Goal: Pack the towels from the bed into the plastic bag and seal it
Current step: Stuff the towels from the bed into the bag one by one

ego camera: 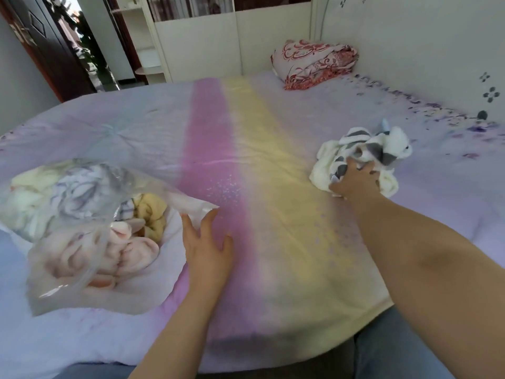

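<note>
A clear plastic bag (82, 285) lies on the left of the bed, its mouth facing right. Inside it are a pink towel (128, 247), a yellow towel (151, 212) and pale patterned ones (73, 192). My left hand (206, 250) rests flat on the sheet beside the bag's mouth, fingers spread, fingertips touching the bag's edge. On the right of the bed, a crumpled white towel with grey stripes (366, 154) is gripped by my right hand (355, 181), arm stretched out.
The bed (259, 160) has a sheet with lilac, pink and yellow bands. A folded red-patterned quilt (314, 64) sits at the far corner by the white headboard (410, 50). A wardrobe (196, 42) and an open doorway are beyond the bed. My knees show at the bottom edge.
</note>
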Motion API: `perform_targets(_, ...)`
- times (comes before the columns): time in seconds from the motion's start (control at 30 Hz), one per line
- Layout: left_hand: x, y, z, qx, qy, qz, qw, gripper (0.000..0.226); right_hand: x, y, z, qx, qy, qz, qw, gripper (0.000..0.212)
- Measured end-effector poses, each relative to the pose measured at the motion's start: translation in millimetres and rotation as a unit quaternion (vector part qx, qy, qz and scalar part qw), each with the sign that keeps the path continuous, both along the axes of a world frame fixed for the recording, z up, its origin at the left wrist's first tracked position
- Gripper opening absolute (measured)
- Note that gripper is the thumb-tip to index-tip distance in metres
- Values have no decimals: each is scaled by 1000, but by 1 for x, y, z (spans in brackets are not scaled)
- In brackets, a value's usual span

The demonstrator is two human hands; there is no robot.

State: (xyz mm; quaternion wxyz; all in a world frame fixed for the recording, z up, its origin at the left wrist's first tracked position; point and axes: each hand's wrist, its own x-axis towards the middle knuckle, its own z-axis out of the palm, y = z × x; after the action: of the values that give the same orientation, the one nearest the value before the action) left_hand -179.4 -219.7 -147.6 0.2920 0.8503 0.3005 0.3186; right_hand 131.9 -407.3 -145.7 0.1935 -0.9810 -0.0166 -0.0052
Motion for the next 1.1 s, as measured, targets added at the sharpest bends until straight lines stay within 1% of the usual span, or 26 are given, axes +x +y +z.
perform_targets(0.03, 4, 2, -2, -5, 3, 9, 1000, 61, 6, 0, -2, -10, -4, 5, 1000, 76)
perform_targets(0.07, 7, 3, -3, -6, 10, 16, 1000, 64, 9, 2, -3, 2, -10, 6, 1000, 69)
perform_targets(0.17, 13, 2, -3, -11, 28, 24, 999, 75, -4, 15, 2, 73, -50, 43, 995, 61)
perform_targets(0.27, 16, -3, 3, -23, 34, 21, 999, 81, -54, 39, 14, 145, -62, 110, 981, 59)
perform_targets(0.33, 14, -5, 8, -27, 36, 18, 999, 79, -99, 58, 17, 186, -46, 183, 964, 61)
perform_targets(0.37, 11, -5, 12, -33, 37, 16, 999, 79, -123, 68, 17, 191, -28, 226, 955, 64)
perform_targets(0.43, 3, -1, 18, -56, 37, 1, 998, 84, -167, 83, 18, 157, 28, 293, 943, 74)
perform_targets(0.5, -9, 4, 23, -71, 30, -15, 997, 86, -196, 88, 28, 92, 66, 334, 936, 80)
perform_targets(0.53, -16, 6, 26, -67, 23, -19, 997, 83, -203, 87, 37, 65, 72, 346, 933, 76)
perform_targets(0.63, -37, 5, 33, -40, 6, -27, 999, 68, -205, 82, 68, -21, 67, 360, 930, 47)
perform_targets(0.67, -43, 6, 36, -22, -4, -28, 999, 64, -201, 80, 77, -27, 63, 353, 933, 44)
perform_targets(0.7, -49, 7, 38, 2, -19, -28, 999, 61, -198, 79, 86, -5, 61, 343, 937, 48)
perform_targets(0.73, -54, 10, 40, 34, -37, -28, 998, 57, -197, 76, 95, 48, 58, 327, 942, 55)
perform_targets(0.77, -59, 12, 41, 73, -52, -28, 996, 52, -197, 74, 104, 120, 47, 307, 943, 60)
perform_targets(0.8, -63, 14, 43, 113, -66, -23, 991, 47, -199, 73, 113, 201, 24, 291, 935, 59)
perform_targets(0.87, -72, 15, 51, 169, -108, 0, 980, 37, -205, 71, 132, 334, -37, 284, 898, 50)
perform_targets(0.9, -77, 14, 58, 189, -135, 15, 972, 32, -210, 70, 142, 396, -46, 293, 869, 46)
perform_targets(0.93, -81, 14, 64, 215, -162, 28, 963, 29, -216, 70, 153, 464, -38, 302, 832, 41)
perform_targets(1.0, -89, 16, 75, 277, -198, 54, 939, 28, -226, 73, 170, 599, 21, 305, 740, 22)
perform_targets(1.07, -97, 21, 84, 329, -193, 85, 920, 29, -235, 78, 183, 708, 131, 299, 626, 4)
perform_targets(1.1, -102, 25, 88, 343, -175, 107, 917, 29, -240, 81, 188, 744, 185, 300, 568, 8)
